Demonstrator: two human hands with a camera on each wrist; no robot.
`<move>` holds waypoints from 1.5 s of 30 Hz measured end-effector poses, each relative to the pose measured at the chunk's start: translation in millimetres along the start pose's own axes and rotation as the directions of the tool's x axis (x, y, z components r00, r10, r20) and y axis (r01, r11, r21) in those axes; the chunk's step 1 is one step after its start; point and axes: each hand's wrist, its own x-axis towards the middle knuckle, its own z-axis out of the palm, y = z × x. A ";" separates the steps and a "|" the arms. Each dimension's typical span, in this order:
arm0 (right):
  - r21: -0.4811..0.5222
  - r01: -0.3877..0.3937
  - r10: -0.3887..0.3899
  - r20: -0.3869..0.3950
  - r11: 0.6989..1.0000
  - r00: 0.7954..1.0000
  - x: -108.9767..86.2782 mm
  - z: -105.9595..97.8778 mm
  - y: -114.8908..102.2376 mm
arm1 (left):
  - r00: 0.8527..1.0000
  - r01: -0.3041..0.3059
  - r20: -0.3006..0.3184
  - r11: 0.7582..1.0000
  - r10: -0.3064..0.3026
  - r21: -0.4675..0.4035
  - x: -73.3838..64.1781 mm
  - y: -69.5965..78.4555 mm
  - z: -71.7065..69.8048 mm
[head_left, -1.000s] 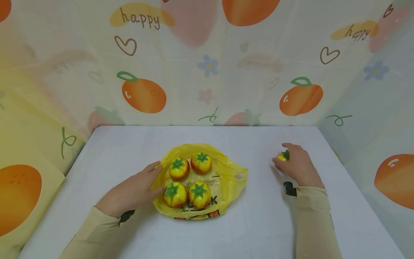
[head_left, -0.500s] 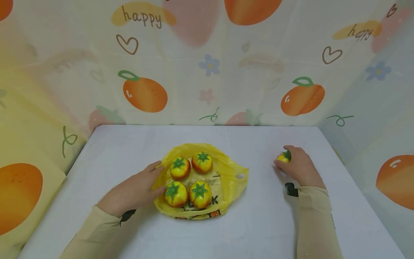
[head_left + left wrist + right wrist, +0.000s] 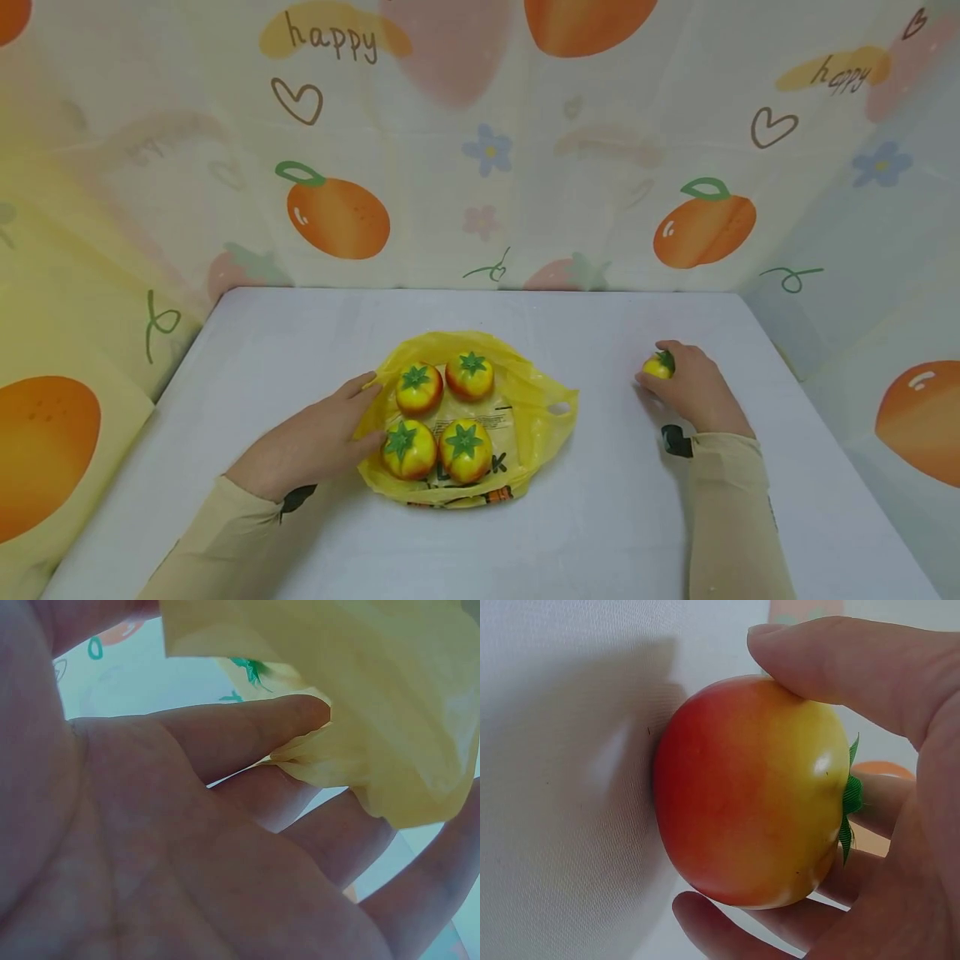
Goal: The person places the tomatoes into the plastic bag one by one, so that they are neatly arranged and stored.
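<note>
On the white table lies a yellow plastic bag (image 3: 543, 433), spread flat with its rim raised. Several red-yellow toy tomatoes (image 3: 465, 450) with green star-shaped tops sit on it. My left hand (image 3: 311, 442) touches the bag's left rim, thumb and fingers spread apart. In the left wrist view the bag's film (image 3: 405, 712) hangs against the fairly straight fingers, and the palm holds nothing. Off to the right, my right hand (image 3: 697, 387) grips another toy tomato (image 3: 750, 795), thumb on one side and fingers on the other. This tomato lies close against the tabletop; contact is unclear.
The white-covered table (image 3: 585, 542) ends at a back edge against a fruit-printed curtain (image 3: 420, 167), which also hangs at both sides. A handle hole (image 3: 558, 408) shows at the bag's right end.
The picture has shifted slightly with the head. Both hands stay nearly where they were, the right one still round its toy tomato and the left at the bag's rim.
</note>
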 end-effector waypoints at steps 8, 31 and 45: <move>-0.006 0.010 -0.010 -0.004 1.000 1.000 0.6 -0.1 0.7 | 1.000 0.003 -0.001 1.000 -0.003 0.000 0.1 0.7 0.3; 0.039 0.180 -0.178 -0.055 0.983 0.983 -13.2 -5.0 -37.7 | 1.000 0.000 -0.013 1.000 0.000 -0.001 -0.5 0.6 0.6; 0.058 0.405 -0.399 -0.099 0.912 0.912 -47.9 -3.6 -108.2 | 1.000 0.002 -0.009 1.000 -0.002 0.001 -0.9 -0.3 -0.2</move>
